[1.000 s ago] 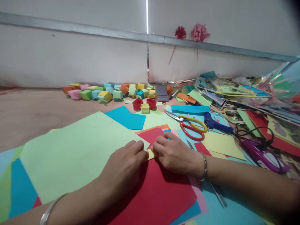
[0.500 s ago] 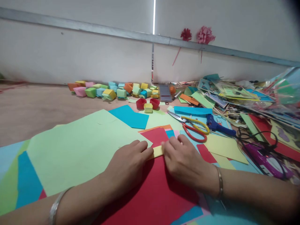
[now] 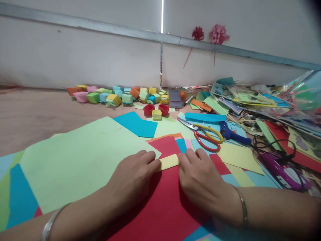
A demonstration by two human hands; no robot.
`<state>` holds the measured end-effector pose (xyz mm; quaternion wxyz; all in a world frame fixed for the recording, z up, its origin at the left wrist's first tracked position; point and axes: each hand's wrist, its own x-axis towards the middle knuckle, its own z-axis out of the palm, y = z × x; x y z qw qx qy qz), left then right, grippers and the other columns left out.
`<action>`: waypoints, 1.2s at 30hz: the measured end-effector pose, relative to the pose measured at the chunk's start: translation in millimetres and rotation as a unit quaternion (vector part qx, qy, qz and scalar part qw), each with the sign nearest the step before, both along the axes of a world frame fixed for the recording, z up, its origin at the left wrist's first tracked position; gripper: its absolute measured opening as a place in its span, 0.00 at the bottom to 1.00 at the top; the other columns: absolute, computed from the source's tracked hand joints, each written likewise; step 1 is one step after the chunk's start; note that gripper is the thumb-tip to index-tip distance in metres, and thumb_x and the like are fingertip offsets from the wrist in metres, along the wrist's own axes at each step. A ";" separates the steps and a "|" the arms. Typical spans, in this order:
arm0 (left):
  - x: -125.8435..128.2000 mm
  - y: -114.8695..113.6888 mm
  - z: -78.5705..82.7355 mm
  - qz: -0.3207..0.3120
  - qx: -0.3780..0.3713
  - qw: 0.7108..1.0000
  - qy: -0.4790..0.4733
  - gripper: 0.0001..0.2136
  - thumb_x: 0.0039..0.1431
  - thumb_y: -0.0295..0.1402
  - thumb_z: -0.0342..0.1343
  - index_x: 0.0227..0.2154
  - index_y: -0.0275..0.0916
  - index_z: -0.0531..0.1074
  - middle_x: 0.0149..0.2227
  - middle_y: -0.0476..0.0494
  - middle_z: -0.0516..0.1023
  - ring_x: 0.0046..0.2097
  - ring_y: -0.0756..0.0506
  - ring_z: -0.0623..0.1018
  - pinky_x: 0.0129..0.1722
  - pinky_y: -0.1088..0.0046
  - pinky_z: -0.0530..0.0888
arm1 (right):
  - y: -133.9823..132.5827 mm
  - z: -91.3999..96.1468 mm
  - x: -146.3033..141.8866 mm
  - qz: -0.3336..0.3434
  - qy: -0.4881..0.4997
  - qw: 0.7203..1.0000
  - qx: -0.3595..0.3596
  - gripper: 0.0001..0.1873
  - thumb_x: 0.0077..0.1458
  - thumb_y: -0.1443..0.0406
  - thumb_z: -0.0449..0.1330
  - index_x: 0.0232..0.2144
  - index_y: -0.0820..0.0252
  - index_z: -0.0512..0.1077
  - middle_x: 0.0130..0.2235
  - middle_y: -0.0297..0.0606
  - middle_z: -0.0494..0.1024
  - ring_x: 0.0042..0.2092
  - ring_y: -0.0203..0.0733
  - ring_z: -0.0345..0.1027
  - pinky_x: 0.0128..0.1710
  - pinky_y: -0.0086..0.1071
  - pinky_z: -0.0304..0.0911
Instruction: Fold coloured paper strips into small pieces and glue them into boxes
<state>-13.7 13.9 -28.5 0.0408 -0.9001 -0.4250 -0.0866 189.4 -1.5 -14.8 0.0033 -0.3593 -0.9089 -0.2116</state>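
Because the yellow strip (image 3: 169, 162) bridges the gap between the two hands, the relation that counts is its long axis, which runs crosswise from one grip to the other and tilts slightly, its right end lying a little farther from the person than its left. The left hand (image 3: 137, 170) covers the left end: its fingers are curled in and its grip looks pinched on the paper, which disappears under the forefinger side. The right hand (image 3: 200, 180) meets the opposite end with bent fingers, its knuckles raised; the fingertips are hidden from this angle, so I cannot tell whether that grip pinches the paper or only presses it down. Neither hand is nearer than the other, since each is at one end and only the middle of the strip shows bare. Beneath the strip lies a red sheet (image 3: 163, 207), which spreads toward the person between the forearms, and the corner of a large light green sheet (image 3: 80, 157) points in just beside the strip's left part. The scissors (image 3: 196, 127) lie on the far side of the right hand, apart from it, with the blue glue gun (image 3: 233, 135) to their right.
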 end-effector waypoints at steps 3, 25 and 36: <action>-0.1 -0.8 -1.3 -0.023 0.035 0.999 0.011 0.13 0.52 0.17 0.46 0.28 0.37 0.74 0.25 0.46 0.71 0.26 0.44 0.67 0.24 0.68 0.56 | 3.7 -2.6 -5.3 0.062 0.009 0.997 -0.055 0.10 0.58 0.76 0.52 0.31 0.64 0.72 0.34 0.45 0.70 0.34 0.45 0.55 0.27 0.38 0.42; 6.6 -31.3 8.9 -0.096 0.186 0.974 0.091 0.18 0.50 0.14 0.44 0.24 0.37 0.77 0.27 0.37 0.76 0.29 0.40 0.71 0.28 0.62 0.67 | 13.0 -5.4 -3.4 0.096 0.004 0.987 -0.125 0.09 0.60 0.74 0.53 0.30 0.66 0.72 0.34 0.45 0.69 0.36 0.45 0.54 0.29 0.38 0.43; 0.0 -32.9 6.6 -0.026 0.054 0.983 0.176 0.14 0.49 0.17 0.48 0.22 0.39 0.75 0.25 0.41 0.74 0.27 0.41 0.70 0.26 0.63 0.62 | 14.1 -2.1 -3.8 0.096 -0.017 0.986 -0.136 0.10 0.61 0.73 0.53 0.30 0.67 0.73 0.34 0.46 0.69 0.37 0.46 0.54 0.28 0.37 0.41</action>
